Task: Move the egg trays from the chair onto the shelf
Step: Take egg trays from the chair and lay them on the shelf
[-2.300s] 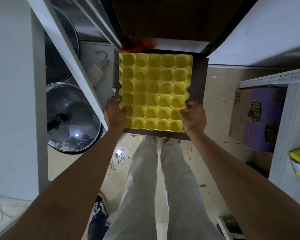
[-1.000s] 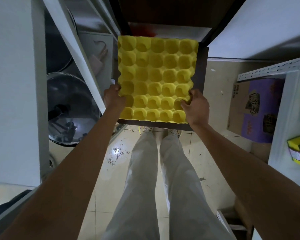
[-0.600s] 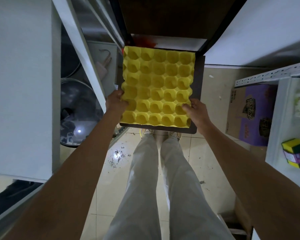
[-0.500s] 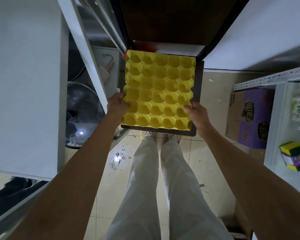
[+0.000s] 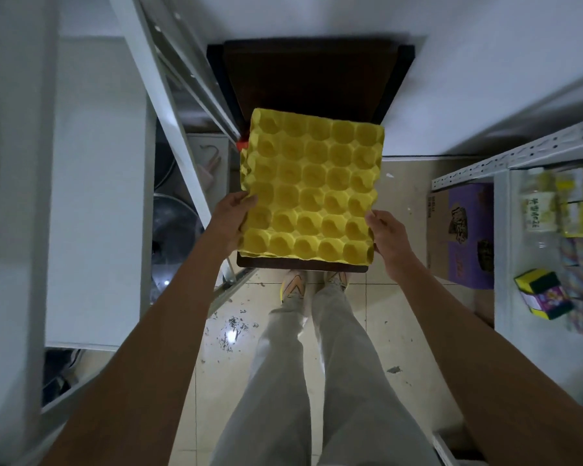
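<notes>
A stack of yellow egg trays is held over the dark brown chair, whose seat front edge shows just under the stack's near side. My left hand grips the stack's left edge near the front corner. On the opposite side, my right hand grips the right edge near its front corner. The white metal shelf stands to the left. Whether the stack touches the seat is hidden.
A steel pot lid lies low inside the left shelf. A second white shelf on the right carries a sponge pack. A purple cardboard box stands on the tiled floor. My legs and shoes are below the chair.
The view has tilted up, showing more of the chair back. The tray stack has risen a little and covers more of the seat; both hands keep their hold on its sides.
</notes>
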`<state>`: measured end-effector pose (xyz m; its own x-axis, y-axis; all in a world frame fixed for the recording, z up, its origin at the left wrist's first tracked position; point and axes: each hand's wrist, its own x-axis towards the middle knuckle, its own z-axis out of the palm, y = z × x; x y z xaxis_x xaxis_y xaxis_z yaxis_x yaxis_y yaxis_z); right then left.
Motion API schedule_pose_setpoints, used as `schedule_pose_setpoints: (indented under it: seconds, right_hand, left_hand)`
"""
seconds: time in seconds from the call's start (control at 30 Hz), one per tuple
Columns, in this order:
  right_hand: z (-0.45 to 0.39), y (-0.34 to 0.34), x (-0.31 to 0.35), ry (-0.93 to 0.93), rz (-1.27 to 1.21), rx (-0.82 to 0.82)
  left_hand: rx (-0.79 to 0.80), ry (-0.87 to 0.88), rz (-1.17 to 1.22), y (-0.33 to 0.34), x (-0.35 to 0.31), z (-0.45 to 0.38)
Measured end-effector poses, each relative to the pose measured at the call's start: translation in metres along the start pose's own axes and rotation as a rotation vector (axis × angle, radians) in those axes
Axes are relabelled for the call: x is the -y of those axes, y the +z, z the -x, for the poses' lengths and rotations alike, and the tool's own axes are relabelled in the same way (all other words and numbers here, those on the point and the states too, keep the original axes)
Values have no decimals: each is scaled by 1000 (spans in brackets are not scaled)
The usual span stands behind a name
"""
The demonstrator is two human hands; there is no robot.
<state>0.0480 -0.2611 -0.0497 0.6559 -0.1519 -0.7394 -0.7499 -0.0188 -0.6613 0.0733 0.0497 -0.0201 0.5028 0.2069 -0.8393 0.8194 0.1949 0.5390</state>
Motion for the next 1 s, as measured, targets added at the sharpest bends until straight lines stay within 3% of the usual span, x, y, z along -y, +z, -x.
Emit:
schedule_pose_setpoints:
  seconds: [0.27,0.53,1.0]
  right_hand:
    - [49,-17,7,-35,-54,-63]
    - [91,-51,11,-14,-283,-97]
    - [183,-112,-16,-109,-429,-369]
  left_hand:
    - [27,82,-5,1,-8,23]
    - [264,122,-64,20,-36,49]
    - [366,178,-256,97,-50,118]
